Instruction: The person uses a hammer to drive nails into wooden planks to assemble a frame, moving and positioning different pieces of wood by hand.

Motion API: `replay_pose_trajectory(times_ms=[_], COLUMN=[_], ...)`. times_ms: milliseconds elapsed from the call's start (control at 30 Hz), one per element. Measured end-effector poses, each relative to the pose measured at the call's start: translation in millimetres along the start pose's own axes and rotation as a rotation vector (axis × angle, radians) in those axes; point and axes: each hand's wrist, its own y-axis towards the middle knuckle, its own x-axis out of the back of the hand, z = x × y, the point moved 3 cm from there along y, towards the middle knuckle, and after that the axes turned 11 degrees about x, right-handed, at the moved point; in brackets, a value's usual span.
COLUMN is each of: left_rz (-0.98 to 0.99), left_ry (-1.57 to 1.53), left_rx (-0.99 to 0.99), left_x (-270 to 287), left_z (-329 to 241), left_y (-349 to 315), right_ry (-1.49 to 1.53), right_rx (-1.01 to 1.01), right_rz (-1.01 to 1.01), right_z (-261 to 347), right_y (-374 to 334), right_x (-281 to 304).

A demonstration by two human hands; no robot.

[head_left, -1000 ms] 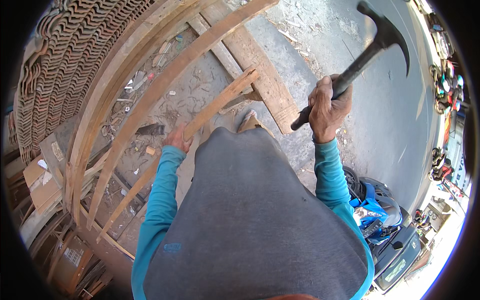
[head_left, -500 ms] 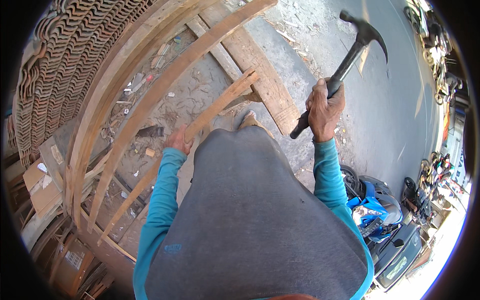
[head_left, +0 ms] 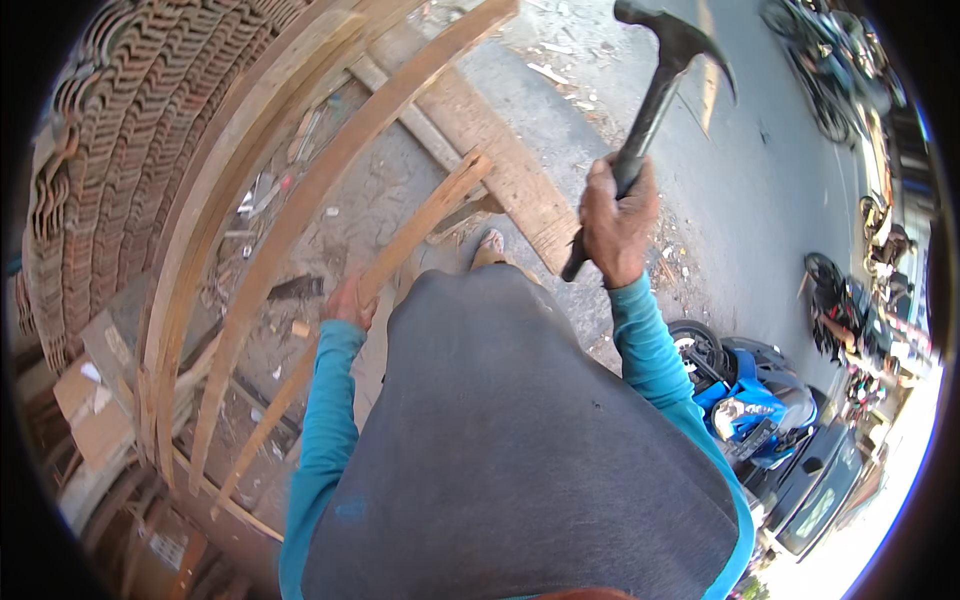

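Observation:
My right hand [head_left: 620,222] is closed round the dark handle of a claw hammer [head_left: 650,108], raised with its head up and away from me. At my left side, my left hand [head_left: 350,302] grips a long wooden strip [head_left: 422,222] whose worn far end rests by a low plank bench [head_left: 500,160]. The strip's near part runs down and left behind my forearm. Beside it stands a longer wooden strip [head_left: 300,205], touched by neither hand. The hammer head is apart from the wood.
Stacked roof tiles [head_left: 120,150] and thick upright timbers [head_left: 185,260] fill the left. Wood scraps lie on the ground around the bench. A blue motorcycle [head_left: 755,400] is parked at my right, with a dark car [head_left: 820,500] behind it. More motorcycles [head_left: 820,70] are on the road.
The view has shifted slightly, so the hammer and both hands appear a little further left. Both grips are unchanged. Different motorcycles now show on the road at the right.

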Motion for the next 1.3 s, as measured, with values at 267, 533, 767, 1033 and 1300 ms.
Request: replay_pose_trajectory(times_ms=[267,533,767,1033,1300], left_rz=[-0.069,-0.096,-0.026,0.23,0.186], left_ry=[-0.307,-0.019,-0.034,0.051,-0.105], left_rx=[-0.067,-0.117,-0.18,-0.147,-0.165], left_x=[-49,-6,-35,-31,-43], left_z=[74,-5,50,47,42], left_y=[11,-2,25,32,42], right_ry=[-0.318,-0.321,-0.305,-0.383,-0.394], right_rx=[-0.136,-0.179,-0.151,-0.241,-0.193], right_rz=[0.776,0.653,0.508,0.563,0.179], right_z=[-88,-88,-85,-92,-67], right_y=[-91,-98,-116,-138,-144], right_x=[-25,-17,-36,-63,-64])
